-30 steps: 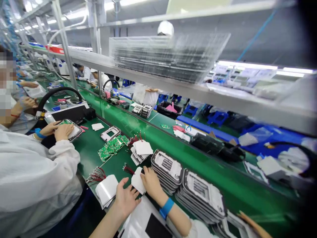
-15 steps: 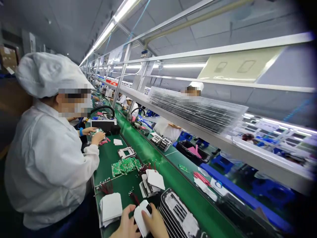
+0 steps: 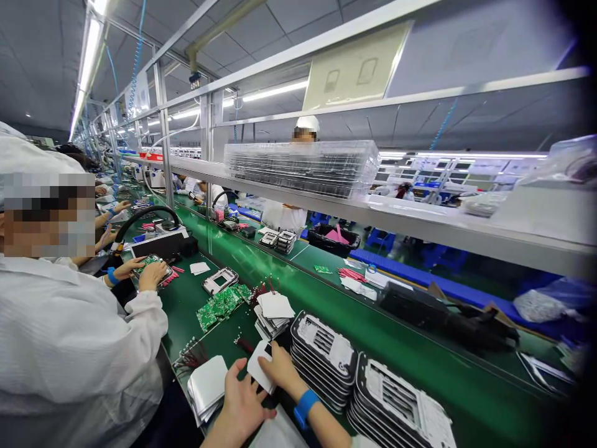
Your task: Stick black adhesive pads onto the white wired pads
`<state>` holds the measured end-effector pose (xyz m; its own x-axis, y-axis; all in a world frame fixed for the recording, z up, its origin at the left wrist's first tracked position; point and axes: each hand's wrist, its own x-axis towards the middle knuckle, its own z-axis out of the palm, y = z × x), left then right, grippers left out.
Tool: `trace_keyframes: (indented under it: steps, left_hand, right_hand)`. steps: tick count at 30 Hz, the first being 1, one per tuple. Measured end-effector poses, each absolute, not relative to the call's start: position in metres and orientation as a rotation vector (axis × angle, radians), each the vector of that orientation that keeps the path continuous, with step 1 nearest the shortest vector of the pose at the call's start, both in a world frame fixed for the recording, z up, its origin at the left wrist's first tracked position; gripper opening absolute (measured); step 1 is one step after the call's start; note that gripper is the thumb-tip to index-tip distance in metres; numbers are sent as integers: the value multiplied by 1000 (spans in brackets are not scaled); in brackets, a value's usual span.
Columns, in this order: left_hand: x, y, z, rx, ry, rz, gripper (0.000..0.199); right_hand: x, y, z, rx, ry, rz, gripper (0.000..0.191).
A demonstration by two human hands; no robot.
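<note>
A white panel lies between a panel stack and a frame stack; the right hand pinches its right side. The left hand is spread loosely at its lower edge, contact unclear. Green circuit boards lie beyond.
</note>
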<state>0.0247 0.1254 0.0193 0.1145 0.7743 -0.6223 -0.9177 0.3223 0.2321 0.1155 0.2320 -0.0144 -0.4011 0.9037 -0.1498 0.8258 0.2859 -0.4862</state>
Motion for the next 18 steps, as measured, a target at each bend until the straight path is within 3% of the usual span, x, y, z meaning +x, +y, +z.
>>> trace_keyframes:
  steps: [7, 10, 14, 18]
  left_hand:
    - [16, 111, 35, -252, 894, 1254, 45]
    - [14, 85, 56, -223, 922, 1218, 46]
    - [10, 51, 121, 78, 634, 1296, 42]
    - [10, 28, 191, 751, 143, 1250, 37]
  right_hand:
    - [105, 230, 3, -1727, -2354, 746, 35]
    - [106, 214, 11, -1711, -2274, 750, 45]
    - [115, 193, 40, -1532, -2173, 920, 55]
    - [154, 166, 106, -1218, -2039, 1302, 37]
